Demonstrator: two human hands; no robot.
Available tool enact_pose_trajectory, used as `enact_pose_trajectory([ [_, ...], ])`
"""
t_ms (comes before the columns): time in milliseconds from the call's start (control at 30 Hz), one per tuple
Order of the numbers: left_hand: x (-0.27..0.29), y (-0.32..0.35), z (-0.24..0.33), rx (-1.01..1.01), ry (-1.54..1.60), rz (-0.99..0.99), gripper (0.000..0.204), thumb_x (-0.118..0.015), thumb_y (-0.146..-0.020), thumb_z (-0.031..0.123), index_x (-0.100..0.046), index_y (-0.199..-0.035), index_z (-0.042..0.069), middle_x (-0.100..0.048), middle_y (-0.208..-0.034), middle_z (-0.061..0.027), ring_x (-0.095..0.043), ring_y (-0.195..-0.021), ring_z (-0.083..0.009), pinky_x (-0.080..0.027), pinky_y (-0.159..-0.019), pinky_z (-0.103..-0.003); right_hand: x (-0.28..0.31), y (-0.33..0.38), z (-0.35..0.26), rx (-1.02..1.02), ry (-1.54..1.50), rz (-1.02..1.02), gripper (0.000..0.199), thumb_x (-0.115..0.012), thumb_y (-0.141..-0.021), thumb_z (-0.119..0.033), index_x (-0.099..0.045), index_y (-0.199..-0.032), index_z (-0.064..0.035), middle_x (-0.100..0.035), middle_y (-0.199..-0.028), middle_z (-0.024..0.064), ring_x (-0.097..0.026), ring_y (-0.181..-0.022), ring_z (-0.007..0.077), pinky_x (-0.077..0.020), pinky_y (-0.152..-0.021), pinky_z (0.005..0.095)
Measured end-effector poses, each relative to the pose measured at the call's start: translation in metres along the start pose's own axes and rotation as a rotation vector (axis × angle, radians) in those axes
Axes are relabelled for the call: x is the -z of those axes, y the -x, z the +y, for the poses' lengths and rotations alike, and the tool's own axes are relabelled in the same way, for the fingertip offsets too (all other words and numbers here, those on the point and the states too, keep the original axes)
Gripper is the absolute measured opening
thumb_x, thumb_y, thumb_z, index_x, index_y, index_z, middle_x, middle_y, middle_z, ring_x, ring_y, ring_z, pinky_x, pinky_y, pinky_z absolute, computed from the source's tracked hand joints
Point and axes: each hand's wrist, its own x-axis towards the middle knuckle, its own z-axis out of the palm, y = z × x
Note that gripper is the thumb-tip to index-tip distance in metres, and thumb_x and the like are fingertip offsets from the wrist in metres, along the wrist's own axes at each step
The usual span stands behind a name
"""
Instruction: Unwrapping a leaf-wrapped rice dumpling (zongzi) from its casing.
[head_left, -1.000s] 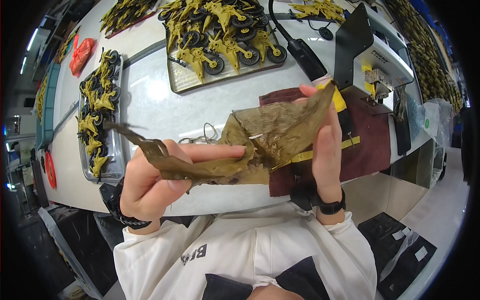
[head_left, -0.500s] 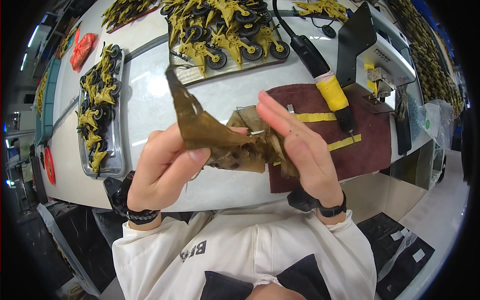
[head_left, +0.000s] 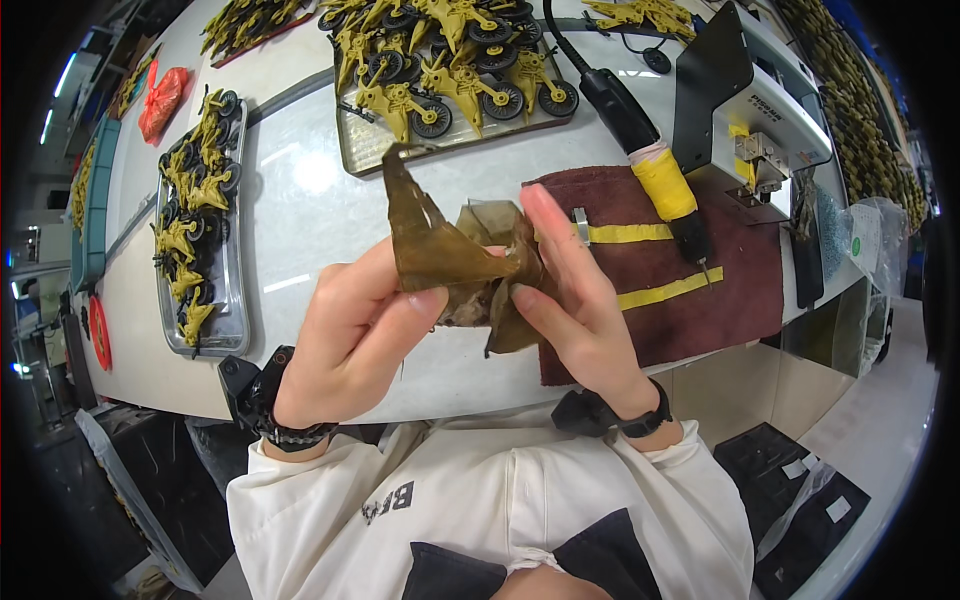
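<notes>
A crumpled, stiff olive-brown leaf wrapper is stretched between my two hands above the bench. My left hand pinches its left part between thumb and fingers, and one pointed, torn end sticks up beyond them. At the other side, my right hand has its thumb pressed on a folded flap with the fingers behind it. The middle is bunched and darker, with pale patches; I cannot tell whether anything lies inside.
Beyond my hands stands a tray piled with yellow toy parts with black wheels; a clear tray of similar parts lies left. To the right are a maroon mat, a corded black-and-yellow electric screwdriver and a white-and-black machine.
My hands have come closer together, the left moving right with the wrapper. My right thumb has come down onto the wrapper's flap, where the hand was flatter before.
</notes>
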Motion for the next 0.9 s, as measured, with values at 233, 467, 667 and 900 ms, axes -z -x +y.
enact_pose_trajectory([
  [233,-0.002,0.002,0.006,-0.075,0.064,0.028,0.031,-0.033,-0.074,-0.004,-0.051,-0.1,-0.008,-0.058,-0.097,-0.014,-0.054,-0.074,-0.0112,-0.043,-0.069,-0.022,0.002,-0.002,0.002,-0.12,-0.194,0.016,0.071,-0.053,-0.075,0.001,-0.006,-0.128,0.0057,-0.022,-0.13,0.0176,-0.023,-0.121,0.0216,-0.0187,-0.098,0.0294],
  [467,-0.001,0.002,0.006,-0.08,0.378,-0.004,0.029,-0.034,-0.08,0.006,-0.046,-0.098,-0.013,-0.051,-0.102,-0.027,-0.054,-0.093,-0.0272,-0.043,-0.08,-0.033,0.008,-0.004,-0.016,-0.448,-0.521,-0.066,0.048,-0.06,-0.072,-0.005,-0.037,-0.113,0.0035,-0.05,-0.105,0.0084,-0.048,-0.096,0.013,-0.0376,-0.085,0.0262],
  [667,0.006,-0.001,0.007,-0.082,0.426,-0.109,0.036,-0.037,-0.081,0.017,-0.045,-0.097,-0.014,-0.049,-0.104,-0.0295,-0.053,-0.093,-0.0303,-0.042,-0.082,-0.036,0.009,-0.005,-0.012,-0.431,-0.61,-0.141,0.04,-0.06,-0.07,-0.006,-0.045,-0.106,0.0031,-0.054,-0.098,0.0069,-0.051,-0.09,0.0125,-0.0397,-0.081,0.026],
  [900,0.019,0.007,0.0,0.002,0.247,-0.088,0.035,-0.041,-0.082,0.019,-0.048,-0.096,-0.011,-0.052,-0.101,-0.024,-0.05,-0.098,-0.0261,-0.038,-0.086,-0.034,0.009,-0.004,-0.01,-0.472,-0.642,-0.144,0.038,-0.058,-0.07,-0.006,-0.047,-0.104,0.0049,-0.054,-0.098,0.008,-0.051,-0.089,0.013,-0.0395,-0.081,0.0263],
])
